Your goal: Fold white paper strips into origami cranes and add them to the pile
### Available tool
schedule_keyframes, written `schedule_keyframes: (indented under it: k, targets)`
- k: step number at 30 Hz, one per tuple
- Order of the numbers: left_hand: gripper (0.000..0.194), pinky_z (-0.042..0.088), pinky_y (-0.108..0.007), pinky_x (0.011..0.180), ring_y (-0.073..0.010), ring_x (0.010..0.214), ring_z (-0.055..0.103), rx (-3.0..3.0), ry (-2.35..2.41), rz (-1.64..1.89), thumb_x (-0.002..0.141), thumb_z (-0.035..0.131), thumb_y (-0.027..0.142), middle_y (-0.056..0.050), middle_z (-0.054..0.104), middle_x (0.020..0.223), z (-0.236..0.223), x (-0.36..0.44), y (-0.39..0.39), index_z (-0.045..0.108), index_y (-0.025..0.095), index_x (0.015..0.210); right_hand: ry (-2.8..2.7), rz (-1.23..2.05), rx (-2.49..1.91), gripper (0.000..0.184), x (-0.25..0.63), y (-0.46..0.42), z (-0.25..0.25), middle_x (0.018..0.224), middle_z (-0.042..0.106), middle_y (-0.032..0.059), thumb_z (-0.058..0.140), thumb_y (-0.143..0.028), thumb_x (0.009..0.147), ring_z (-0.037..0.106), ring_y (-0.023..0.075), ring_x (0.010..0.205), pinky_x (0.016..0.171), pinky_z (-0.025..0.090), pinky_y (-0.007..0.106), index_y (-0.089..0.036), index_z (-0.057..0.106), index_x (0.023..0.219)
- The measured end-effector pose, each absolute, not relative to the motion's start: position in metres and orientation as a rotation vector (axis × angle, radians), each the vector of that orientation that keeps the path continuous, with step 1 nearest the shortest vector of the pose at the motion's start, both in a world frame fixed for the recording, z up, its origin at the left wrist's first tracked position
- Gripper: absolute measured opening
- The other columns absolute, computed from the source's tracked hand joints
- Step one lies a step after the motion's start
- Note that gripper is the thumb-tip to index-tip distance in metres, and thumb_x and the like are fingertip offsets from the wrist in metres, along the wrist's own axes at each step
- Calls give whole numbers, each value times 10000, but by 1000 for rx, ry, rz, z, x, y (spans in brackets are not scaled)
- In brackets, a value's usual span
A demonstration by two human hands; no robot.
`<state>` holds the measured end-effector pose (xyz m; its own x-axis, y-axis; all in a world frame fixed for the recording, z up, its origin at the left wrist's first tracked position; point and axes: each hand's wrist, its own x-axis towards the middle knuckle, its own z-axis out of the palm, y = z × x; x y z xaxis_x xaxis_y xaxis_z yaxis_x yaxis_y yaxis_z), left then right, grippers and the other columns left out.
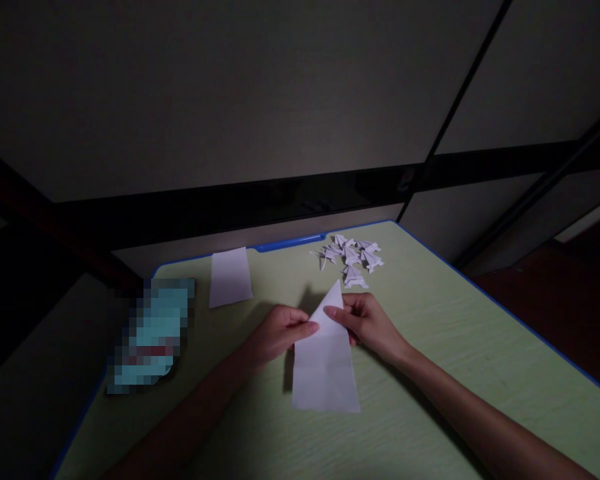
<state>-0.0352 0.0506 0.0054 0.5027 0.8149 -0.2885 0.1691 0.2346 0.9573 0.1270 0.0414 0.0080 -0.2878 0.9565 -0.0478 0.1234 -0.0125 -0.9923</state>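
A white sheet of paper [325,373] is held up over the table between both hands, its top folded to a slanted point and a crease running across its middle. My left hand [283,331] pinches the left edge, thumb on the front face. On the right edge, my right hand [367,323] grips with its thumb pressed on the folded corner and its fingers behind, partly hidden. Just beyond the paper's tip lie several folded white paper figures [353,257], grouped together and shaped like small frogs.
The light green table [430,313] has a blue rim and a blue strip [293,243] along its far edge. A white paper sheet [231,277] lies at the back left. Left of it is a pixelated teal object [153,333]. Cabinet panels [230,100] stand behind the table.
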Motion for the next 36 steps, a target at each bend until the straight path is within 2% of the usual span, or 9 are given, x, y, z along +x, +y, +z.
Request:
schedule_keyframes:
  k: [4, 12, 21, 31, 36]
  targets:
    - [224, 253, -176, 394, -61, 409, 394, 1309, 990, 555, 618, 547, 310, 34, 491, 452, 4, -36, 51, 566, 99, 546, -1512, 1398, -1162, 269, 128, 42, 7, 381, 414, -59, 497, -339, 702, 327, 23, 294, 297, 228, 150, -118, 484, 549]
    - [263, 285, -176, 408, -66, 414, 410, 1240, 950, 488, 632, 527, 348, 32, 482, 451, 3, -39, 53, 563, 97, 565, -1522, 1413, -1159, 294, 128, 42, 8, 381, 401, -58, 487, -360, 702, 314, 23, 300, 304, 211, 155, -121, 468, 531]
    - [264, 220, -170, 371, -50, 378, 346, 1303, 968, 509, 624, 525, 339, 49, 437, 404, 4, -39, 53, 539, 103, 506, -1540, 1411, -1153, 296, 130, 43, 6, 384, 410, -58, 495, -381, 686, 328, 31, 307, 310, 225, 158, -112, 494, 561]
    - [251, 226, -177, 348, -54, 339, 353, 1377, 1128, 640, 627, 505, 313, 64, 418, 369, 0, -33, 51, 473, 137, 451, -1513, 1355, -1175, 294, 131, 44, 7, 386, 400, -60, 512, -374, 688, 329, 29, 310, 303, 233, 157, -120, 475, 544]
    - [260, 246, -171, 367, -58, 382, 378, 1458, 1009, 671, 646, 501, 312, 61, 413, 406, -1, -33, 49, 450, 139, 458, -1508, 1402, -1161, 292, 130, 43, 8, 385, 400, -62, 514, -377, 682, 320, 25, 305, 301, 222, 153, -116, 484, 554]
